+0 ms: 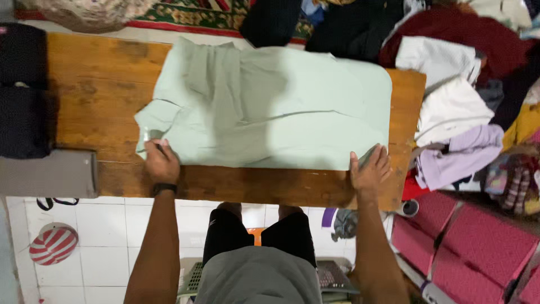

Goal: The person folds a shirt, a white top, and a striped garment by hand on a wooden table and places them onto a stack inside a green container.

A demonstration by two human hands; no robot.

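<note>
A pale green shirt (270, 107) lies spread flat on a wooden table (95, 90), its collar end toward the left. My left hand (160, 163) pinches the shirt's near left corner by the collar. At the near right corner, my right hand (369, 170) grips the cloth's edge with fingers curled over it. A dark band sits on my left wrist.
A heap of clothes (455, 107) in white, lilac and maroon lies right of the table. Dark folded items (22, 90) and a grey box (48, 173) sit at the left. A red striped ball (53, 245) rests on the tiled floor. Pink cushions (478, 247) lie lower right.
</note>
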